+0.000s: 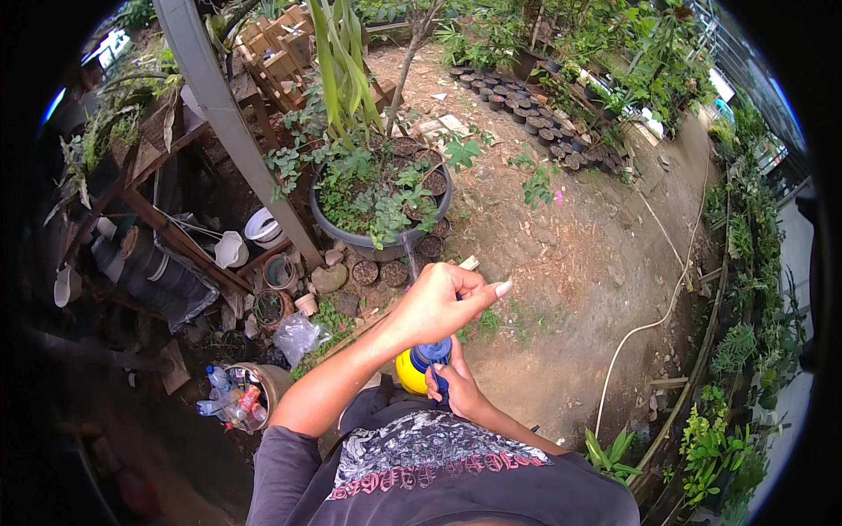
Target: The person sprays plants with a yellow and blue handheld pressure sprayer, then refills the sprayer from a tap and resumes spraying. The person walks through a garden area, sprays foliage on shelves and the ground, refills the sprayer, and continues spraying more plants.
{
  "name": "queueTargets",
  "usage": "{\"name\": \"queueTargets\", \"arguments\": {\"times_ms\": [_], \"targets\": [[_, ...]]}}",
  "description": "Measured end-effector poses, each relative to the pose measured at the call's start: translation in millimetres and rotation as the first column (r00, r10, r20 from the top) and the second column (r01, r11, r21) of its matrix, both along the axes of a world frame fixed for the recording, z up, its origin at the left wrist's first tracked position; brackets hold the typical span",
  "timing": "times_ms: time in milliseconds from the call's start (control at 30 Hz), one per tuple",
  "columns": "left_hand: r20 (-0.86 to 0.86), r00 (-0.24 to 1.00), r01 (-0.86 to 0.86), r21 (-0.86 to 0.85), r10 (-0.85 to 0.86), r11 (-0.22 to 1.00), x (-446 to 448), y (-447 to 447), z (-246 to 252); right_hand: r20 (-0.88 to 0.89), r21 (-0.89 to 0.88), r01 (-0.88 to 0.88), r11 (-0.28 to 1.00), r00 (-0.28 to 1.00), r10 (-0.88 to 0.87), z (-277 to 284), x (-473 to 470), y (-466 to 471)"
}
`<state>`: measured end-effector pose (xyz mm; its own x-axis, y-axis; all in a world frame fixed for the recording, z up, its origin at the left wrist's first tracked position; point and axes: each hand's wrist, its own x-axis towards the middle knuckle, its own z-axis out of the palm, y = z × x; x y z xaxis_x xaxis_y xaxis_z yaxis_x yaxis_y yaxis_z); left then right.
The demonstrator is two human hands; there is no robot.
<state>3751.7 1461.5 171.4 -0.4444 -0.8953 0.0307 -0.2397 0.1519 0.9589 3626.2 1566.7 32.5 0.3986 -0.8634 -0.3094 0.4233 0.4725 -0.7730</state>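
A yellow and blue pump sprayer bottle (413, 371) is close in front of my body. Around its blue handle, my right hand (454, 384) is closed, the thumb on top. My left hand (447, 292) reaches across above the sprayer's blue top with curled fingers; a small blue part shows beneath them, but the rest of its grip is hidden. A faint whitish streak like water shows just beyond this hand, in front of the large round black planter (381, 246). That planter holds leafy plants and small pots.
Small soil-filled pots (393, 273) and stones line the planter's near side. A metal post (243, 131) slants at left by a wooden rack. A bucket (273, 388) of plastic bottles stands lower left. A pale hose (635, 335) crosses the dirt path at right.
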Motion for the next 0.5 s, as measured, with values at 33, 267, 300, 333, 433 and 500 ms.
{"name": "queueTargets", "arguments": {"times_ms": [33,267,300,333,433,500], "targets": [[-0.096,0.995,0.024,-0.158,-0.039,0.987,9.9,-13.1,10.7,0.0,0.008,0.0,1.0,1.0,0.0,0.3,3.7,0.7],[0.323,0.944,0.117,-0.531,0.073,0.839,15.8,18.0,-36.7,-0.048,0.099,0.048,0.994,0.998,-0.043,-12.7,24.0,7.8],[0.351,0.919,0.098,-0.645,0.18,0.758,21.6,23.9,-42.0,-0.085,0.1,0.05,0.994,0.996,-0.042,-13.4,30.0,10.8],[0.157,0.987,0.096,-0.438,-0.03,0.894,26.4,24.0,-42.6,-0.053,0.085,0.061,0.995,0.997,-0.057,-13.2,34.4,12.9],[-0.137,0.952,0.302,0.302,-0.272,0.904,55.4,0.3,-17.1,-0.063,0.083,0.024,0.996,0.998,-0.018,-9.3,49.5,18.2],[-0.458,0.859,0.331,0.159,-0.227,0.93,80.8,-14.6,4.5,-0.071,0.072,0.007,0.997,0.997,-0.002,-8.2,61.0,21.4]]}}
